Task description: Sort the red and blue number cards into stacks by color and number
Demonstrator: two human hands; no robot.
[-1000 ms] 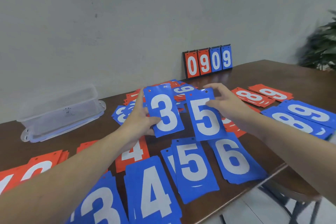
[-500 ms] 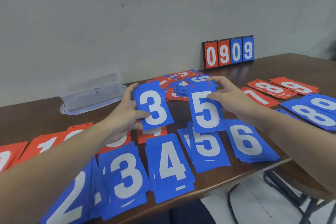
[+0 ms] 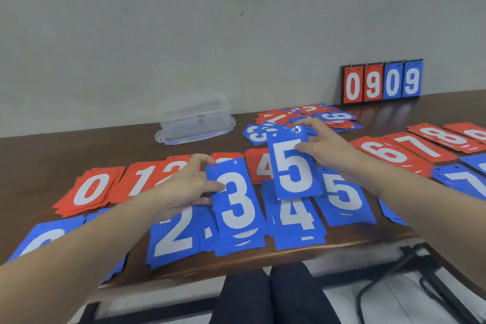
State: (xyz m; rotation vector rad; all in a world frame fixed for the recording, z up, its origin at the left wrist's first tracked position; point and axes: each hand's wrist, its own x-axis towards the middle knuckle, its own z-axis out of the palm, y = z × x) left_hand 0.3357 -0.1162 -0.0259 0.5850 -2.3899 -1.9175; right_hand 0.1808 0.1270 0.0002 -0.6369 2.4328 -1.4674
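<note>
My left hand [image 3: 184,187] pinches a blue 3 card [image 3: 238,200] by its left edge, low over the blue 3 stack [image 3: 242,243] at the table's front. My right hand [image 3: 326,144] holds a blue 5 card [image 3: 293,166] by its right edge, raised over the blue 4 stack [image 3: 297,221], just left of the blue 5 stack [image 3: 344,197]. A blue 2 stack [image 3: 173,239] lies left of the 3s. Red stacks 0 [image 3: 89,189], 1 [image 3: 142,179] and 4 [image 3: 259,166] form a row behind. An unsorted pile [image 3: 302,118] of red and blue cards lies further back.
A clear plastic box [image 3: 196,121] stands at the back by the wall. A small scoreboard [image 3: 381,81] reading 0909 leans against the wall. Red 6, 7, 8 stacks [image 3: 420,147] and a blue 7 stack [image 3: 462,179] lie right. The table's front edge [image 3: 263,260] is near my knees.
The view has shifted left and down. My left hand has lowered the blue 3 card towards the blue 3 stack. My right hand still carries the blue 5 card.
</note>
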